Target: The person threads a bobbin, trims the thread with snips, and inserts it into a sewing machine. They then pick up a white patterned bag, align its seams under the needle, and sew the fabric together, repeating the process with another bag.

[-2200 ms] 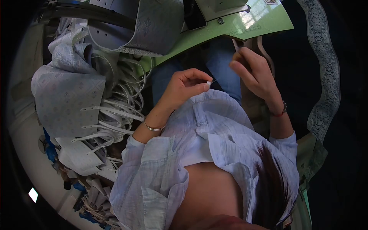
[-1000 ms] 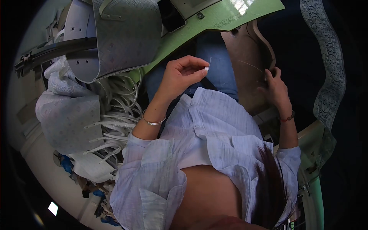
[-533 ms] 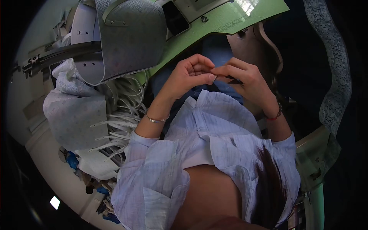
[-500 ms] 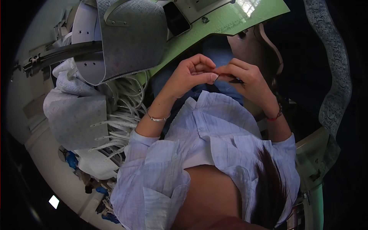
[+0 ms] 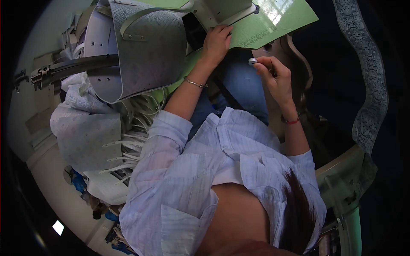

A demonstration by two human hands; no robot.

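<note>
Green tabletop [image 5: 279, 26] carries grey fabric [image 5: 153, 47] beside left hand [image 5: 217, 41] (flat on machine [image 5: 225, 8]); right hand [image 5: 274, 77] pinches silver bobbin [image 5: 253, 61].

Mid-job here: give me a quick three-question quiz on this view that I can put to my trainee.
1. True or false: the right hand pinches a small silvery round piece in its fingers.
2. Where is the left hand? A) hanging at the person's side. B) up at the edge of the green table, by the white machine base. C) clasped with the right hand.
3. Fill in: the bangle on the left wrist is ___ in colour.

Key: 1 true; 2 B; 3 silver.
</note>
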